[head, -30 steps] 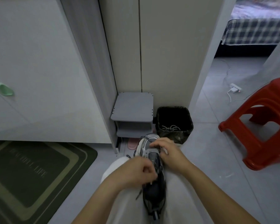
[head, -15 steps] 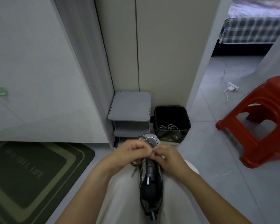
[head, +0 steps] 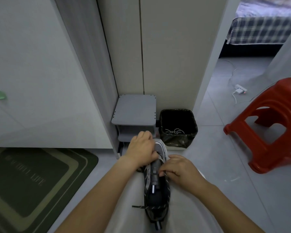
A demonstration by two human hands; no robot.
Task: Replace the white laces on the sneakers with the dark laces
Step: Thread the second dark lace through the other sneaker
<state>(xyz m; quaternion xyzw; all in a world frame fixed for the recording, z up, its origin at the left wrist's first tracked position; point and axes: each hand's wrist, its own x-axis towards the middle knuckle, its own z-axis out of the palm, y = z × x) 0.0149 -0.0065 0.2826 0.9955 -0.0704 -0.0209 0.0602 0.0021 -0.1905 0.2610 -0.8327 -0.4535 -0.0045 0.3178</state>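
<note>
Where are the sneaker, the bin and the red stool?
sneaker (head: 154,180): head view, on its grey tongue.
bin (head: 176,142): head view, on its front wall.
red stool (head: 275,153): head view, on its lower side.

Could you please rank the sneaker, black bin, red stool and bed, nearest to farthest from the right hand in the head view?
1. Sneaker, on the lap, touching the right hand, which pinches its dark lace.
2. Black bin, just ahead.
3. Red stool, to the right.
4. Bed, far beyond the doorway.
</note>
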